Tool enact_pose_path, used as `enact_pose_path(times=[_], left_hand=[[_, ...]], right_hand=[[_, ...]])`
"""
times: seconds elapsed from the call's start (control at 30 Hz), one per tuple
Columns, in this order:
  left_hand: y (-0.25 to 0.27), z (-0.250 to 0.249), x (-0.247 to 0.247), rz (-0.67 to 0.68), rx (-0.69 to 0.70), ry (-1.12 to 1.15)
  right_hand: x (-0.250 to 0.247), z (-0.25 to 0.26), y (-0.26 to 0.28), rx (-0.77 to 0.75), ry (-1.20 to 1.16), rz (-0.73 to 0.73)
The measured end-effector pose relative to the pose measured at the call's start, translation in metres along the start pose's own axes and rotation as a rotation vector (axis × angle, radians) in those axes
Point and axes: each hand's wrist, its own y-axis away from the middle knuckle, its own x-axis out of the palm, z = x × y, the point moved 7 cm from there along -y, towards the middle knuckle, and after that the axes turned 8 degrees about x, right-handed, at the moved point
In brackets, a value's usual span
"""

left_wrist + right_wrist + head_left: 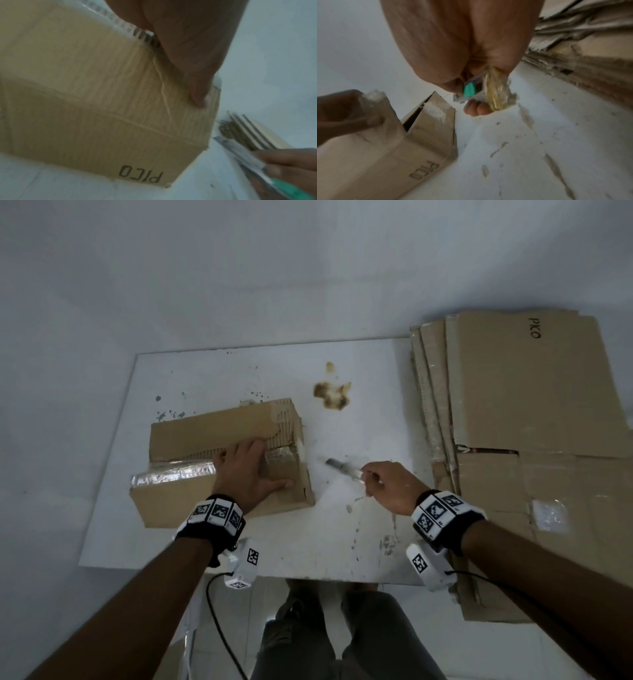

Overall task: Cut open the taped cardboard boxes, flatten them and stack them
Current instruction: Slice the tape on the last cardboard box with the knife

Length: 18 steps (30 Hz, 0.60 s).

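Note:
A brown cardboard box [191, 436] marked "PICO" [142, 174] lies on the white table [342, 412], shiny clear tape [171, 475] along its top seam. My left hand [250, 470] rests flat on the box's right end, thumb [199, 94] stretched along the top near the corner. The end flaps [426, 121] stand slightly apart. To the right of the box, my right hand [383, 484] grips a utility knife [342, 469] with a clear body and green slider [469, 90]. Its blade points left toward the box, just above the table. A scrap of crumpled tape [496, 93] clings to the knife.
A stack of flattened cardboard sheets [520, 412] covers the table's right side and overhangs the front edge. A brown stain [330, 395] marks the table behind the knife. White walls close in behind and to the left. Legs [329, 635] stand below the table's front edge.

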Motion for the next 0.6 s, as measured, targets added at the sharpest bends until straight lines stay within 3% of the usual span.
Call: enact_pose_path(times=[0.07,0.13,0.17,0.27,0.33,0.4,0.5,0.6], left_hand=[[0.007,-0.019,-0.020,-0.119,0.045,-0.064],[0.026,-0.041,-0.042,-0.198,0.112,-0.043],[0.039,-0.043,-0.046,-0.176,0.118,0.050],[0.082,-0.025,-0.029,0.114,0.028,0.420],[0.105,0.006,-0.003,0.295,-0.072,0.338],[0.119,0.045,0.025,0.427,-0.155,0.075],[0.107,0.074,0.049,0.444,-0.134,-0.130],[0.086,0.071,0.050,0.392,-0.060,-0.094]], right_hand=[[0.000,-0.010,-0.008,0.037,-0.026,-0.047],[0.019,-0.015,-0.017,0.095,0.032,0.023],[0.031,-0.018,-0.020,0.140,0.078,0.064],[0.046,-0.034,-0.027,0.285,0.164,0.093],[0.054,-0.040,-0.026,0.307,0.175,0.104],[0.060,-0.040,-0.017,0.292,0.145,0.109],[0.059,-0.035,-0.001,0.226,0.168,0.011],[0.046,-0.018,0.018,0.164,0.054,-0.140]])
